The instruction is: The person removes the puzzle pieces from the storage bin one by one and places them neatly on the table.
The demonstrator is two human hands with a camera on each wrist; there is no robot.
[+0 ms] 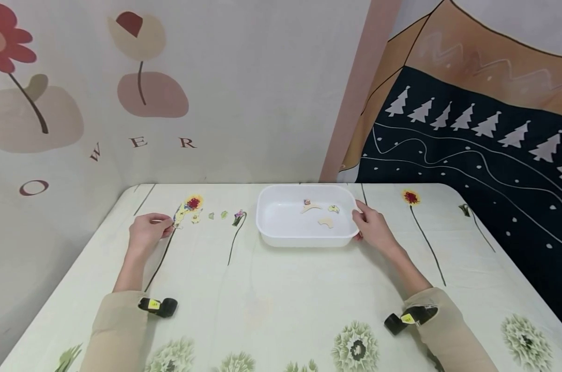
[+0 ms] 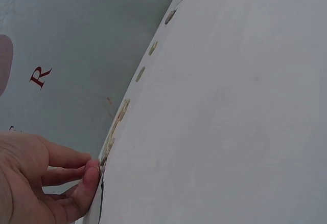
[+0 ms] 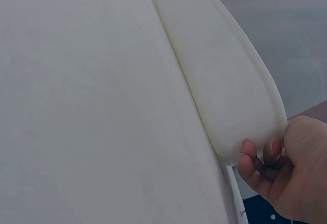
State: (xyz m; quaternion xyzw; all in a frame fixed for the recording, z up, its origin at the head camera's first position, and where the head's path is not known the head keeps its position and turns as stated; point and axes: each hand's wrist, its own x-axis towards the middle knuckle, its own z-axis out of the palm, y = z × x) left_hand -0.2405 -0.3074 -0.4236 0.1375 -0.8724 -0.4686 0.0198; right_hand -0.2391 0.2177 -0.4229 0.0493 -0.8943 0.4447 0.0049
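At the table's far left, the fingertips of my left hand (image 1: 146,232) pinch the near-left end of a cluster of thin, flat patterned pieces (image 1: 180,212). In the left wrist view, these flat pieces (image 2: 116,124) lie in a row on the cloth, leading away from the thumb and forefinger. My right hand (image 1: 375,227) grips the right end of a white plastic basin (image 1: 304,241), with the thumb at the rim and fingers curled under it. Several small flat pieces lie inside the basin, among them a pale curved one (image 1: 325,222) and a yellow-green one (image 1: 334,209).
Two small green pieces (image 1: 217,215) lie between the cluster and the basin. The white tablecloth (image 1: 281,289) has printed flowers and stems. Patterned wall hangings (image 1: 243,103) rise behind the table's far edge. Both sleeves carry a black wrist camera (image 1: 164,307).
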